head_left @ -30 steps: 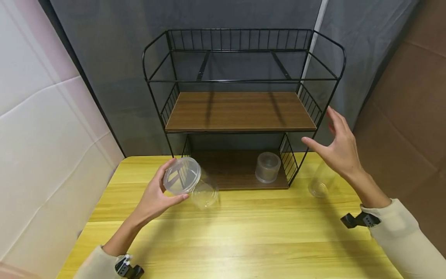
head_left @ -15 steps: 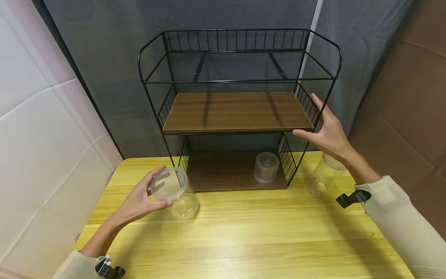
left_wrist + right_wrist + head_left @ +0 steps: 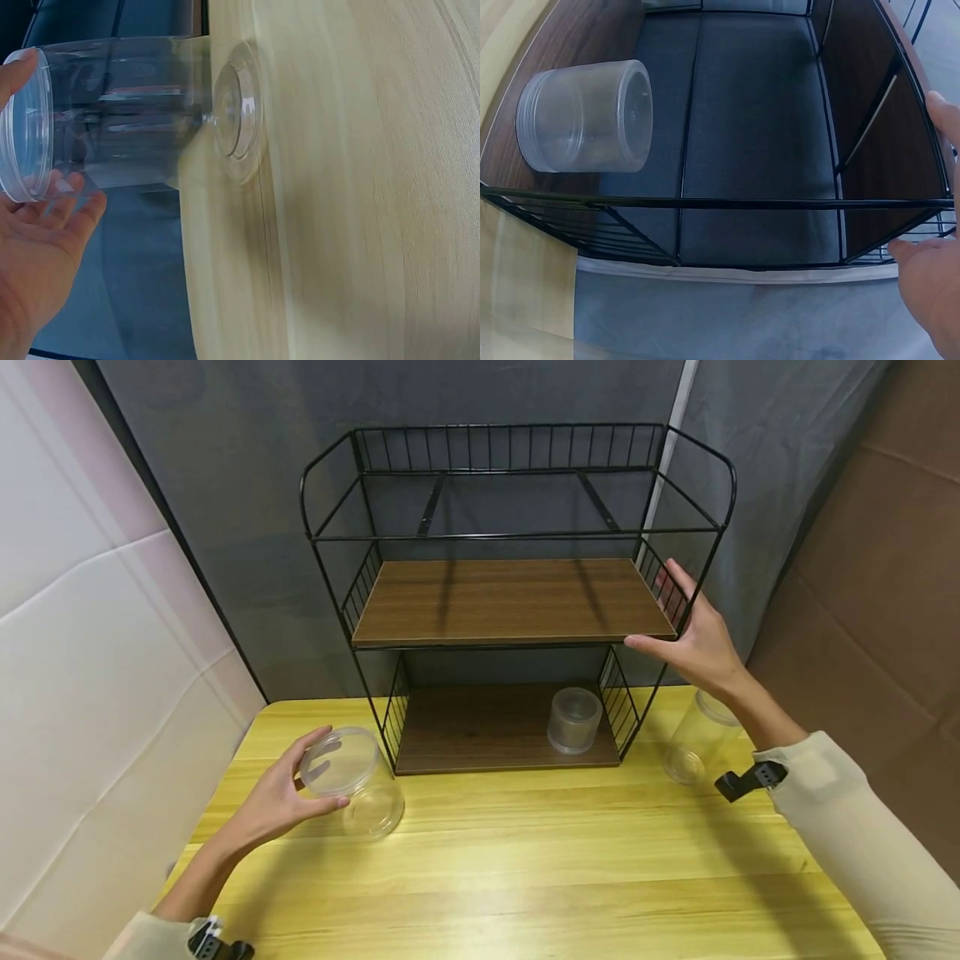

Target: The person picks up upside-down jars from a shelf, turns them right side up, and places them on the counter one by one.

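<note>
My left hand [image 3: 273, 802] holds a large clear plastic jar [image 3: 367, 802] round its lidded top, thumb on one side and fingers on the other. In the left wrist view the jar's base [image 3: 238, 112] appears to meet the wooden table. On the other side, my right hand [image 3: 701, 639] grips the right side of a black wire rack [image 3: 517, 535] with brown boards. Its thumb lies at the front edge of the middle shelf [image 3: 517, 602], while the fingers reach back along the outer side wires. In the right wrist view only part of this hand [image 3: 930, 277] shows.
A smaller frosted jar [image 3: 574, 721] stands on the rack's bottom shelf [image 3: 472, 727], near the right end. Another clear jar [image 3: 697, 739] stands on the table [image 3: 525, 860] right of the rack, partly behind my right forearm. The rack's top level is only an open frame.
My left hand has carried the large jar left and toward me, away from the rack's front. My right hand has moved left onto the rack's right side.
</note>
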Motion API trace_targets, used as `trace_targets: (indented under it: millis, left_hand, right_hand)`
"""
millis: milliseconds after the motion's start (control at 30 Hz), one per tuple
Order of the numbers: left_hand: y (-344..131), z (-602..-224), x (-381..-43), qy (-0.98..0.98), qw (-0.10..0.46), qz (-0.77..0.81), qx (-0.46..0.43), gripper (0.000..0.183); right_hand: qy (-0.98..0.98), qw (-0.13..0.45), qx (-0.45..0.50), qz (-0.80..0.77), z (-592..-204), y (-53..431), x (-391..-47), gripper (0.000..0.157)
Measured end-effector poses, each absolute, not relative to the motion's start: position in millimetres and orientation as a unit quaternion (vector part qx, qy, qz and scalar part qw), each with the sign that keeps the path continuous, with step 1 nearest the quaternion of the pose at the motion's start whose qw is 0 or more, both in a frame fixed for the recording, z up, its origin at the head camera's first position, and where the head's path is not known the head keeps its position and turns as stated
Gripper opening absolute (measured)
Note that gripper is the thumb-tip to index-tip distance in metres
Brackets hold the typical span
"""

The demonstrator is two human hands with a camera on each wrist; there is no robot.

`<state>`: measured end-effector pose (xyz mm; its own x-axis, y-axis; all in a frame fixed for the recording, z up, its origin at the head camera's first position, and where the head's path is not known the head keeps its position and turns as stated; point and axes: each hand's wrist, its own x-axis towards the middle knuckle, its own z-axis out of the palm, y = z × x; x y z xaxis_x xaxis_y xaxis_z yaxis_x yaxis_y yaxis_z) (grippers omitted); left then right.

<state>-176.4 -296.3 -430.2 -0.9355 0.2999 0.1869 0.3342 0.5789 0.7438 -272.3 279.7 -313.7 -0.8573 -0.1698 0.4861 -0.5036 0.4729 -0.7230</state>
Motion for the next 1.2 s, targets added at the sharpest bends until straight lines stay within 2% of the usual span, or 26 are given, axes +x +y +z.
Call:
trace_targets:
  millis: [467, 567, 767, 900, 1033, 1200]
  left_hand:
    - [-304, -435, -183, -0.886, 0.037, -0.424, -0.186, 0.110]
    - [-302, -435, -183, -0.883, 0.066, -0.421, -0.197, 0.115]
    - [-296, -425, -178, -0.882, 0.167, -0.390, -0.206, 0.122]
    - [-287, -416, -175, -0.873, 0.206, -0.378, -0.231, 0.127]
    - [-276, -410, -173, -0.856, 0.234, -0.369, -0.275, 0.129]
    - [-256, -400, -168, -0.841, 0.235, -0.373, -0.314, 0.128]
  right_hand:
    - [-0.819, 0.170, 0.220, 0.502, -313, 275, -276, 0.112]
    - [-0.820, 0.170, 0.218, 0.500, -313, 274, -275, 0.112]
    - [-0.824, 0.168, 0.214, 0.497, -313, 274, -275, 0.112]
    - [-0.826, 0.165, 0.210, 0.497, -314, 275, -275, 0.112]
    - [-0.826, 0.163, 0.210, 0.498, -315, 276, -275, 0.111]
    - [-0.826, 0.162, 0.209, 0.498, -315, 277, -274, 0.111]
